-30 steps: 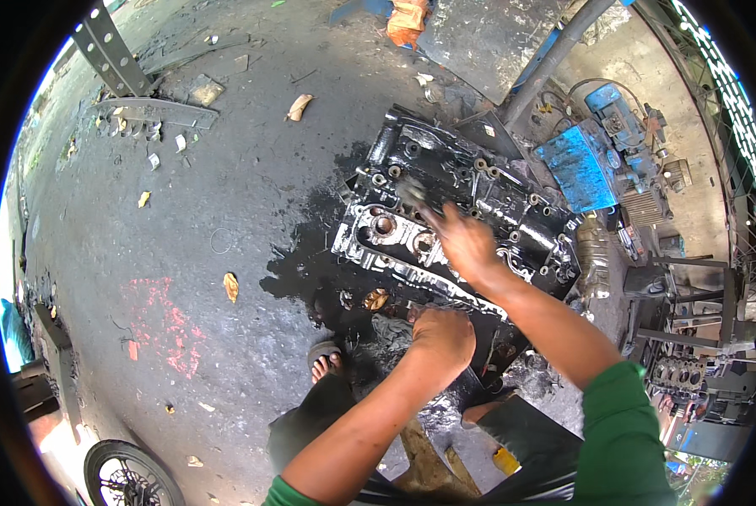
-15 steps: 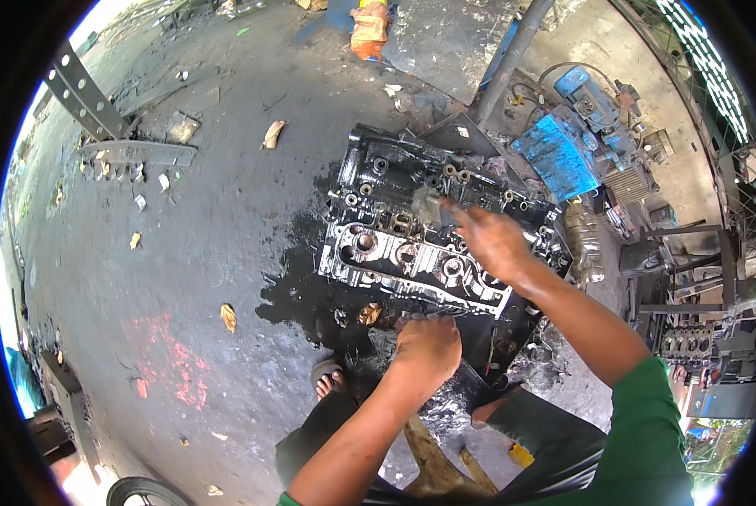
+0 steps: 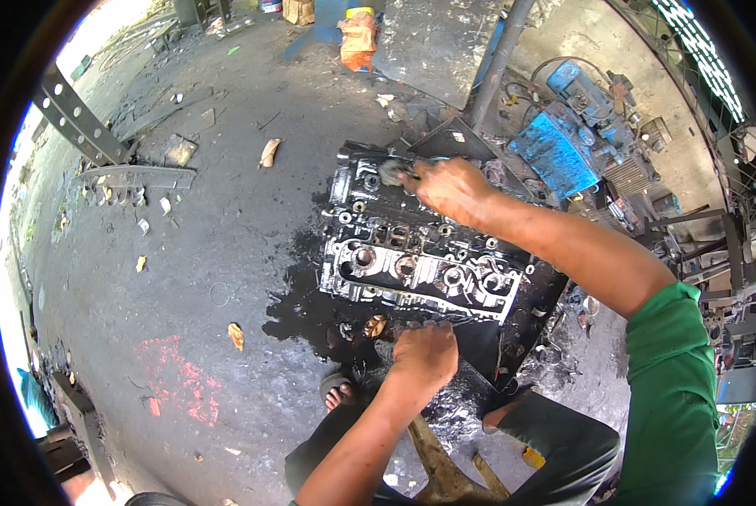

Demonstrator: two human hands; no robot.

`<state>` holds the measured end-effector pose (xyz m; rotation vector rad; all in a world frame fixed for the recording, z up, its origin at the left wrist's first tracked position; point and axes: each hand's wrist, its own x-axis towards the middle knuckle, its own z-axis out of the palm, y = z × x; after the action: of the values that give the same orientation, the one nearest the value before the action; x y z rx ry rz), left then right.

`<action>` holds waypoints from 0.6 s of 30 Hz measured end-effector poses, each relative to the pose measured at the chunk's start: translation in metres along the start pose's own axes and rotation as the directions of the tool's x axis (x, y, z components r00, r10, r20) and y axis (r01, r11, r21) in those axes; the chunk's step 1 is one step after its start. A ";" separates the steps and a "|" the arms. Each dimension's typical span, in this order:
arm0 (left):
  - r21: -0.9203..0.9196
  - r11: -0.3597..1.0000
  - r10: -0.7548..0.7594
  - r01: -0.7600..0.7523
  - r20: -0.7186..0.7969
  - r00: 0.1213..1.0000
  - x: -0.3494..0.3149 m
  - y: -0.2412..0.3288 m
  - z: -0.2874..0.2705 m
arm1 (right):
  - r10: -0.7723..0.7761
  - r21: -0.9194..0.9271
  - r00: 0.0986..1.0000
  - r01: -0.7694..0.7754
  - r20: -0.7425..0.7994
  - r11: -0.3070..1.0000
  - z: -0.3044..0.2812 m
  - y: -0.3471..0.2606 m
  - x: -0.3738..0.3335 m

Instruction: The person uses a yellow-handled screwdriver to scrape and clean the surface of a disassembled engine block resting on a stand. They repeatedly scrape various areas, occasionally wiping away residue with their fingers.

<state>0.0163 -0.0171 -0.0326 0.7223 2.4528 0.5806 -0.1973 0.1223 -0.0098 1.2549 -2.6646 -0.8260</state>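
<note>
An oil-blackened engine cylinder head (image 3: 412,266) lies across the ground in front of me, its wet holes and ridges shining. On its far left part, my right hand (image 3: 450,190) presses a grey, fluffy scrubbing wad (image 3: 392,173) to the surface, fingers closed round it. Whether the wad is steel wool or rag I cannot tell. At the cylinder head's near edge my left hand (image 3: 426,352) is closed in a fist, knuckles up; what its curled fingers grip is hidden beneath the hand.
Dark liquid (image 3: 298,312) has spread on the floor left of the cylinder head. A brown dry leaf (image 3: 375,325) lies by its near edge. A blue machine with a motor (image 3: 559,148) stands at the far right, near a slanting pipe (image 3: 498,67). My sandalled foot (image 3: 337,392) is close by.
My right hand has moved left and away from me over the cylinder head, taking the grey wad along. My left hand stays closed at the near edge. The whole view has shifted slightly.
</note>
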 end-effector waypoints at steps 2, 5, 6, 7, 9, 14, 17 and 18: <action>-0.028 0.999 -0.020 0.019 -0.020 1.000 0.002 0.000 0.001 | 0.012 0.029 0.998 -0.014 0.054 0.999 -0.012 -0.003 0.014; -0.025 1.000 -0.004 0.003 -0.041 0.999 0.008 0.005 0.003 | 0.004 0.051 1.000 -0.003 -0.016 0.999 -0.026 -0.004 0.022; -0.019 1.000 -0.007 0.006 -0.049 0.999 0.010 0.006 0.004 | -0.006 0.081 1.000 0.005 0.011 0.997 -0.027 -0.004 0.020; -0.028 1.000 -0.005 0.004 -0.038 0.999 0.012 0.007 0.004 | -0.001 0.105 0.999 -0.005 0.052 0.994 -0.027 -0.003 0.015; -0.043 0.999 -0.011 0.010 -0.025 1.000 0.014 0.006 0.003 | -0.006 0.077 0.995 -0.002 0.099 0.997 -0.022 -0.002 0.003; -0.070 0.997 -0.048 0.045 -0.054 0.997 0.004 -0.005 0.001 | -0.017 -0.049 0.974 0.029 0.225 0.998 -0.023 0.000 0.003; -0.037 0.998 -0.049 0.044 -0.140 0.989 -0.009 -0.009 -0.003 | -0.040 -0.088 0.953 0.070 0.301 0.994 -0.042 0.002 0.021; -0.048 0.998 -0.048 0.041 -0.153 0.987 -0.011 -0.010 -0.005 | -0.020 -0.079 0.938 0.050 0.345 0.996 -0.049 0.004 0.020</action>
<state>0.0178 -0.0325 -0.0305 0.6243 2.5811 0.6950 -0.1989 0.0878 0.0309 1.2402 -2.8322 -1.2603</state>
